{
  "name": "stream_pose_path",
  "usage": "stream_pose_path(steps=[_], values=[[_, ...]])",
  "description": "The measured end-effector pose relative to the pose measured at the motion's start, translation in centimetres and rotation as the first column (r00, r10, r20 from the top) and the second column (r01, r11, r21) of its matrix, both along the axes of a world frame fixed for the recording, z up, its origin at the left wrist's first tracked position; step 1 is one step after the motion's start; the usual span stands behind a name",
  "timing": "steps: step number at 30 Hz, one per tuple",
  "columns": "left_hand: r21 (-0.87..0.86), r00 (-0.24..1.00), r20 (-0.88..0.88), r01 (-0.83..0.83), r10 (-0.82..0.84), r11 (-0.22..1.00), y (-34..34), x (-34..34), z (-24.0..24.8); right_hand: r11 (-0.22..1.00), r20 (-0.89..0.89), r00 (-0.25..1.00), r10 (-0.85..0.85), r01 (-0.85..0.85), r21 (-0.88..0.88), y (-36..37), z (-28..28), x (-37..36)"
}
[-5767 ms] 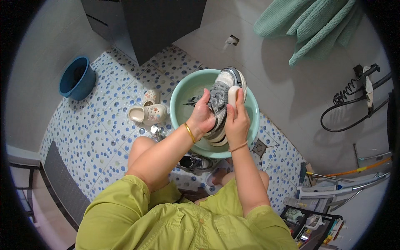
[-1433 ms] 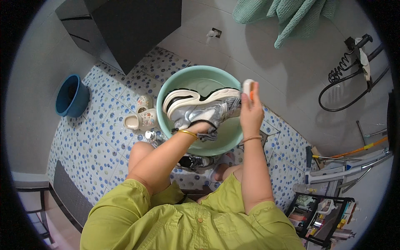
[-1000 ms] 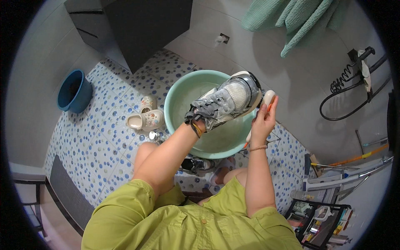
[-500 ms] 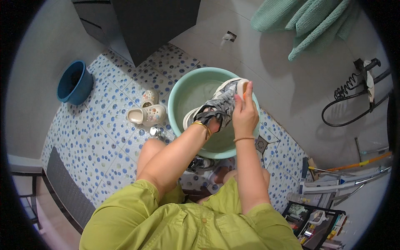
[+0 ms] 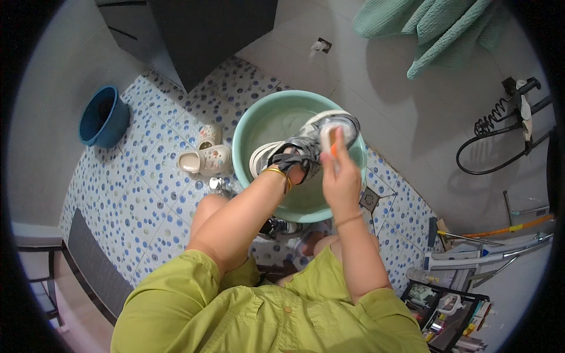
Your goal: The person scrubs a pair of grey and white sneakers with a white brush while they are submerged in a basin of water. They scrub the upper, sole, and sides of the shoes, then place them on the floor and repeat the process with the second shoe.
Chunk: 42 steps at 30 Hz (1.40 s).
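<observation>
A grey and white sneaker [image 5: 306,143] is held over the far right part of a mint-green basin [image 5: 240,132] with water in it. My left hand [image 5: 297,172] reaches into the sneaker's opening among the grey laces; most of its fingers are hidden inside. In my right hand [image 5: 341,181] is a scrub brush [image 5: 329,139] with pale bristles and some orange on it, its bristle side against the toe area of the sneaker. The right fingers are slightly blurred. Another pale-soled shoe [image 5: 259,160] leans inside the basin at its left, partly covered by my left hand and the first sneaker.
Cream clogs [image 5: 213,160] and a small metal fitting [image 5: 218,184] lie left of the basin. Farther left stands a blue bucket [image 5: 116,126]. Dark shoes [image 5: 281,227] sit by my feet. At right are a floor drain [image 5: 369,200], mops [image 5: 488,259] and a black rack [image 5: 450,315].
My right hand has moved the brush a little left and down, from the tip of the sneaker onto its toe area. The sneaker has tilted, showing more of its toe.
</observation>
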<state>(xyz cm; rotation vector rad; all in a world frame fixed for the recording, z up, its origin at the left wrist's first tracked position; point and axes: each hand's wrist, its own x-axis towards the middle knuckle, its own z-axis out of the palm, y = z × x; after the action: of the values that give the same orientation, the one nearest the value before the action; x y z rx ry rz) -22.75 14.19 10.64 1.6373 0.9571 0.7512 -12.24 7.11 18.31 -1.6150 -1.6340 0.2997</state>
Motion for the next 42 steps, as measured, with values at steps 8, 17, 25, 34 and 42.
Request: stream_pose_path(steps=[8, 17, 25, 34, 42], values=[[0.047, 0.996, 0.012, -0.084, 0.084, 0.995, -0.5, 1.4, 0.3, 0.990, 0.014, 0.992, -0.124, 0.123, 0.071, 3.0, 0.2, 1.8], [0.003, 0.986, 0.095, -0.141, 0.140, 0.990, 0.8, 0.1, 1.4, 0.989, 0.024, 0.999, -0.037, 0.033, 0.146, 1.9, -0.9, 1.2], [-0.037, 0.971, 0.150, -0.183, 0.186, 0.982, 1.7, -0.8, 1.6, 0.984, 0.014, 0.998, 0.068, -0.069, 0.166, -1.8, -0.8, -1.1], [-0.038, 0.962, 0.161, -0.218, 0.221, 0.975, 0.6, -1.2, 1.1, 0.992, 0.028, 0.999, -0.047, 0.043, 0.117, -0.1, 0.4, -0.5], [-0.024, 0.970, 0.151, -0.188, 0.190, 0.982, 0.2, -0.6, 1.2, 0.999, -0.199, 0.980, 0.002, -0.009, -0.031, 1.1, -0.5, 0.0]])
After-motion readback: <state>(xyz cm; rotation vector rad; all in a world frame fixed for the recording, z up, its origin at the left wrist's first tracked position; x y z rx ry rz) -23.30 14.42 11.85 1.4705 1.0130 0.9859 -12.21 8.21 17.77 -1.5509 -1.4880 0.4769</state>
